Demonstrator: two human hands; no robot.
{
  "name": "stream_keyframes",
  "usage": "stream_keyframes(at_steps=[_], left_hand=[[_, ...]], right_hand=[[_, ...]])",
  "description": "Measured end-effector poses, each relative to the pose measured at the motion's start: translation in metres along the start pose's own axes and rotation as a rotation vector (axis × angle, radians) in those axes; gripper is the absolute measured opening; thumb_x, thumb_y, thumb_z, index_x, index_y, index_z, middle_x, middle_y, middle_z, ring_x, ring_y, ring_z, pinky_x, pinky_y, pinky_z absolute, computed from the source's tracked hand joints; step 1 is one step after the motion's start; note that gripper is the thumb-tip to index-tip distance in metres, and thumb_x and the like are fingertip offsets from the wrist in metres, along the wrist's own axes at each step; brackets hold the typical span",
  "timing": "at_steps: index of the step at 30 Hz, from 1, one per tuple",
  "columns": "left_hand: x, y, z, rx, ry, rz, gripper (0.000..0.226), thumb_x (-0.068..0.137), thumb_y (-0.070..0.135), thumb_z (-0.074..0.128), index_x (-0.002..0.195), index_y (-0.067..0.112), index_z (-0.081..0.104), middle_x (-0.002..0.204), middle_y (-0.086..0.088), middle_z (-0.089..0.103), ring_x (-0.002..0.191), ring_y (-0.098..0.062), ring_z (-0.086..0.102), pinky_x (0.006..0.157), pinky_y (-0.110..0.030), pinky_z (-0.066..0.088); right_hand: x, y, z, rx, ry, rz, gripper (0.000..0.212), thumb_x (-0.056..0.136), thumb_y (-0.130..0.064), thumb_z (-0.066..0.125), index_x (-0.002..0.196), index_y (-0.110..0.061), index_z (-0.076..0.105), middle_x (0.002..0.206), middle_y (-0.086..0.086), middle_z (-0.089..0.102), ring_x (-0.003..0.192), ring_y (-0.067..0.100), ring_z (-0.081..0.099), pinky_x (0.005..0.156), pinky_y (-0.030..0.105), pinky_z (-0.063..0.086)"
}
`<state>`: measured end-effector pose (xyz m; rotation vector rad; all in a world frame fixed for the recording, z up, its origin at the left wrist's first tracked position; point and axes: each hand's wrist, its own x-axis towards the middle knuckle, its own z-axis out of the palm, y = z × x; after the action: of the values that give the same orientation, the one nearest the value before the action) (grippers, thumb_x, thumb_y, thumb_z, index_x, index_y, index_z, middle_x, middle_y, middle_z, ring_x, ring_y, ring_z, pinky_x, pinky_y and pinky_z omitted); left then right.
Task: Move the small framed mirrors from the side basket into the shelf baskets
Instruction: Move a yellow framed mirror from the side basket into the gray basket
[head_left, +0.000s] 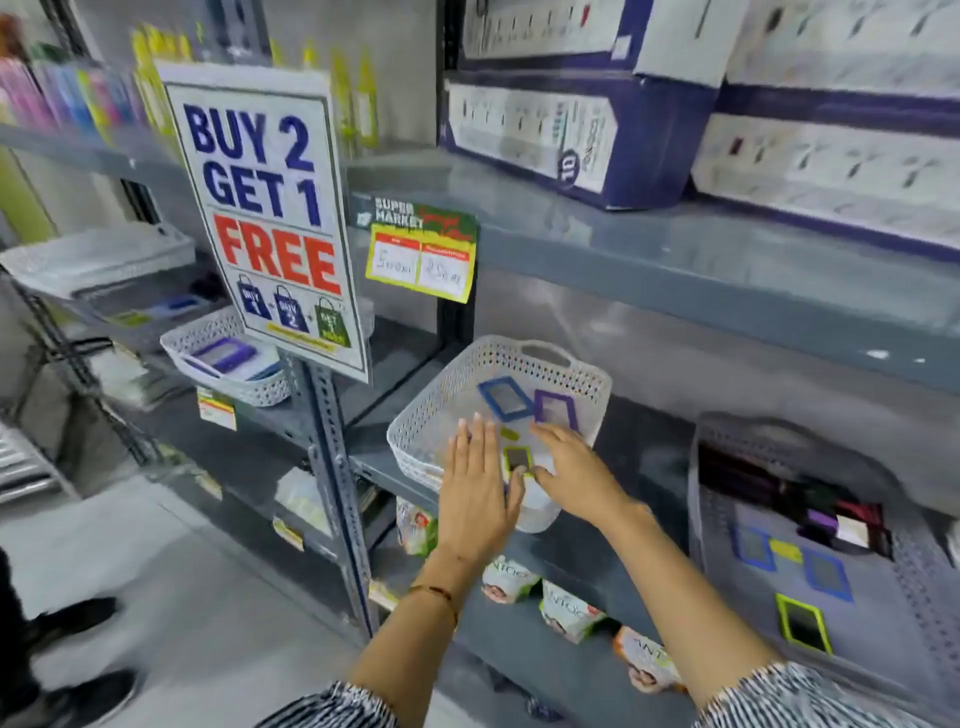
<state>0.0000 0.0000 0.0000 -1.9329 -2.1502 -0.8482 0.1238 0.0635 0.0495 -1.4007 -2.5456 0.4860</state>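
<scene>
**Mirrors partly moved, several left in the side basket**

A far shelf basket (228, 364) already held a purple mirror (226, 356). In the white basket (415, 415) lay three mirrors; the left hand (480, 499) and the right hand (571, 467), both spread flat, touched the green mirror (517, 460). The side basket (924, 597) kept at least three.

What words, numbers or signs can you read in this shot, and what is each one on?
"BUY 2 GET 1 FREE": big promo sign on the shelf post.
"SUPER MARKET": green shelf tag on the shelf edge; its handwritten prices are too blurred to read.
"10": round mark on the blue and white box on the upper shelf.
Bag icons on the sign, the small yellow tags and the packets below: too small or blurred to read.
</scene>
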Motion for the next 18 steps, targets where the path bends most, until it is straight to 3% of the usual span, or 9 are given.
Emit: stream_keyframes(at_steps=[4,8,11,15,18], left_hand=[[-0.003,0.000,0.017,0.082,-0.080,-0.051,0.063,0.091,0.042,0.028,0.128,-0.005,0.049,0.133,-0.024,0.053,0.126,-0.039,0.046,0.108,-0.048,0.034],[-0.010,-0.006,0.029,0.176,-0.134,-0.023,0.061,0.090,0.041,0.029,0.126,-0.002,0.053,0.133,-0.020,0.055,0.128,-0.037,0.045,0.109,-0.050,0.031],[-0.011,-0.006,0.030,0.181,-0.119,-0.010,0.058,0.091,0.040,0.029,0.124,0.001,0.055,0.135,-0.019,0.053,0.129,-0.037,0.044,0.110,-0.051,0.029],[-0.012,-0.006,0.031,0.182,-0.109,0.004,0.055,0.092,0.039,0.028,0.124,0.005,0.056,0.138,-0.017,0.051,0.130,-0.037,0.042,0.112,-0.050,0.024],[-0.013,-0.006,0.031,0.184,-0.112,0.005,0.054,0.092,0.039,0.028,0.126,0.005,0.055,0.139,-0.018,0.049,0.131,-0.038,0.040,0.111,-0.047,0.012]], right_hand=[[0.034,0.010,0.008,-0.052,-0.204,0.057,0.064,0.080,-0.014,0.071,0.139,-0.014,0.045,0.140,0.011,0.052,0.127,0.028,0.051,0.101,0.033,0.043],[0.060,0.015,0.021,-0.123,-0.303,0.074,0.075,0.077,-0.014,0.073,0.144,-0.018,0.040,0.127,0.015,0.062,0.114,0.031,0.061,0.095,0.037,0.051],[0.078,0.022,0.032,-0.145,-0.348,0.047,0.085,0.074,-0.013,0.077,0.147,-0.019,0.034,0.135,0.012,0.058,0.116,0.032,0.060,0.097,0.041,0.052],[0.082,0.026,0.036,-0.157,-0.360,0.039,0.059,0.073,-0.008,0.077,0.128,-0.009,0.056,0.131,0.011,0.061,0.112,0.031,0.062,0.097,0.038,0.052],[0.084,0.031,0.040,-0.169,-0.339,0.032,0.050,0.078,-0.007,0.073,0.126,-0.009,0.059,0.133,0.011,0.059,0.113,0.032,0.060,0.093,0.034,0.049]])
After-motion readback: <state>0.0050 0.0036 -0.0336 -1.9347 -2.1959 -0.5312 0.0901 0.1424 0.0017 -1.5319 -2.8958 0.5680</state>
